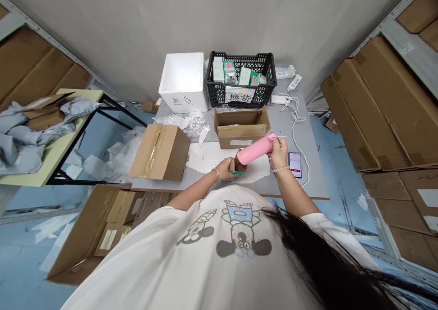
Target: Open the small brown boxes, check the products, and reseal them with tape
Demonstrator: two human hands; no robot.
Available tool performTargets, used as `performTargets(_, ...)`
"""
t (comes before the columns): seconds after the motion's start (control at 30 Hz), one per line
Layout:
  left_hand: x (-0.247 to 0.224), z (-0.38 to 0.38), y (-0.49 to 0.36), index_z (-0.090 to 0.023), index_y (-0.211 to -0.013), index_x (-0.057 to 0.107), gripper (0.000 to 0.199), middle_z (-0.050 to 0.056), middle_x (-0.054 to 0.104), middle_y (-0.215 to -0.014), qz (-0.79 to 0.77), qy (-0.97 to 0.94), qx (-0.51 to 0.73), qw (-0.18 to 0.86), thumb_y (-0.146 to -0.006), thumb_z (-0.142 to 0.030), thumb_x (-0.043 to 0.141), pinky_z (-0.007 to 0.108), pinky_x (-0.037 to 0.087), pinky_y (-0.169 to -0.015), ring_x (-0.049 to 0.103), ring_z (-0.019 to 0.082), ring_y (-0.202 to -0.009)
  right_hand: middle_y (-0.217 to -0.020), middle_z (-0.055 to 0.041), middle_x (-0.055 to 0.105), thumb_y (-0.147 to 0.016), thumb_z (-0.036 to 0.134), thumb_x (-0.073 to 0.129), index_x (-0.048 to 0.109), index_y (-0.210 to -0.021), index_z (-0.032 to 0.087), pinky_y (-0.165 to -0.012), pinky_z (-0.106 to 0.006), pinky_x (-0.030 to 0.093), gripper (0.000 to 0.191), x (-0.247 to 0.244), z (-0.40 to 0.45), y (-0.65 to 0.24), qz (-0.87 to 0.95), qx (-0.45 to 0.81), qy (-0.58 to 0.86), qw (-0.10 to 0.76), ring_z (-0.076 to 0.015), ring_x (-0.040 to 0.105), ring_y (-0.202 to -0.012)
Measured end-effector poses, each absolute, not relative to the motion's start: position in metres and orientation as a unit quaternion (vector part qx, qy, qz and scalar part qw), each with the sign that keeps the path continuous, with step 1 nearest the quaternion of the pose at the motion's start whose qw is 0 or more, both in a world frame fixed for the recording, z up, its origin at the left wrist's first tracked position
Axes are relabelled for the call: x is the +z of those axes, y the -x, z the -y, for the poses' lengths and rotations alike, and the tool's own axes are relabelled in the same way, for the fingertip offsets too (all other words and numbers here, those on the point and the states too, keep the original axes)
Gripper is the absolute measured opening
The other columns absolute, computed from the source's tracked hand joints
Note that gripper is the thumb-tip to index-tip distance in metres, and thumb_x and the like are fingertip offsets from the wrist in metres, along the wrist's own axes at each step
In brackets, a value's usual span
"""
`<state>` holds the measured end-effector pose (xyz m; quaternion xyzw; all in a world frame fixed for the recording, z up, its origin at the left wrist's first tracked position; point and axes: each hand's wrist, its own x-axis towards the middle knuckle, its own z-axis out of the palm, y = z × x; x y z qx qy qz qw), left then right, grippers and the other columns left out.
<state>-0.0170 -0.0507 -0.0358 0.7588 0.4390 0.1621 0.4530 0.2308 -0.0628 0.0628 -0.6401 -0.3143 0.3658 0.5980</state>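
My right hand [278, 152] grips the end of a pink insulated bottle [255, 149], which lies tilted above the table. My left hand [224, 168] holds a small brown cardboard box [238, 164] just below the bottle's lower end. A green item [237, 173] shows under my left hand, partly hidden by my fingers. Both hands are over a sheet of white paper [219, 157] on the grey table [308, 182]. A smartphone [295, 165] with a lit screen lies just right of my right hand.
An open cardboard carton [241, 129] stands beyond my hands, before a black crate [239, 79] of boxed items and a white foam box [183, 84]. A taped carton [160, 152] sits at left. A white cable [297, 136] runs along the right. Cartons fill the shelves.
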Motion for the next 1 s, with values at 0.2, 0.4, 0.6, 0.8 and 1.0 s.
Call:
performTargets(0.2, -0.045, 0.055, 0.027, -0.019, -0.113, 0.052, 0.066, 0.005, 0.064, -0.107, -0.474, -0.710, 0.192, 0.485, -0.055, -0.031, 0.082, 0.035, 0.050, -0.081, 0.062, 0.022, -0.095, -0.090, -0.0032, 0.063, -0.085, 0.058, 0.050, 0.052, -0.111, 0.024, -0.064, -0.033, 0.058, 0.042, 0.059, 0.059, -0.242, 0.109, 0.527, 0.577, 0.614, -0.0174, 0.065, -0.079)
performTargets(0.4, -0.046, 0.054, 0.026, -0.019, -0.114, 0.051, 0.069, 0.003, 0.064, -0.108, -0.490, -0.693, 0.179, 0.497, -0.054, -0.030, 0.083, 0.033, 0.050, -0.082, 0.061, 0.021, -0.096, -0.092, -0.0001, 0.065, -0.080, 0.055, 0.062, 0.053, -0.117, 0.031, -0.069, -0.035, 0.060, 0.044, 0.057, 0.067, -0.232, 0.073, 0.580, 0.535, 0.610, -0.0167, 0.066, -0.080)
performTargets(0.6, -0.038, 0.054, 0.023, -0.019, -0.114, 0.052, 0.069, 0.005, 0.063, -0.108, -0.481, -0.722, 0.176, 0.465, -0.054, -0.032, 0.084, 0.036, 0.050, -0.084, 0.061, 0.023, -0.097, -0.087, 0.0003, 0.061, -0.071, 0.059, 0.071, 0.057, -0.098, 0.022, -0.060, -0.027, 0.057, 0.048, 0.069, 0.071, -0.219, 0.197, 0.487, 0.637, 0.564, -0.0146, 0.060, -0.076)
performTargets(0.8, -0.030, 0.057, 0.019, -0.017, -0.109, 0.056, 0.067, 0.009, 0.063, -0.106, -0.474, -0.755, 0.185, 0.414, -0.052, -0.037, 0.086, 0.040, 0.050, -0.084, 0.060, 0.028, -0.097, -0.077, 0.0010, 0.059, -0.068, 0.053, 0.074, 0.058, -0.094, 0.019, -0.069, -0.031, 0.050, 0.046, 0.082, 0.080, -0.206, 0.479, 0.240, 0.706, 0.463, -0.0155, 0.054, -0.071)
performTargets(1.0, -0.035, 0.064, 0.015, -0.018, -0.112, 0.054, 0.069, 0.007, 0.063, -0.108, -0.482, -0.717, 0.234, 0.445, -0.054, -0.035, 0.087, 0.037, 0.050, -0.082, 0.061, 0.024, -0.096, -0.092, -0.0066, 0.066, -0.071, 0.045, 0.073, 0.058, -0.105, 0.019, -0.077, -0.033, 0.046, 0.045, 0.089, 0.089, -0.187, 0.677, 0.196, 0.614, 0.355, -0.0224, 0.060, -0.085)
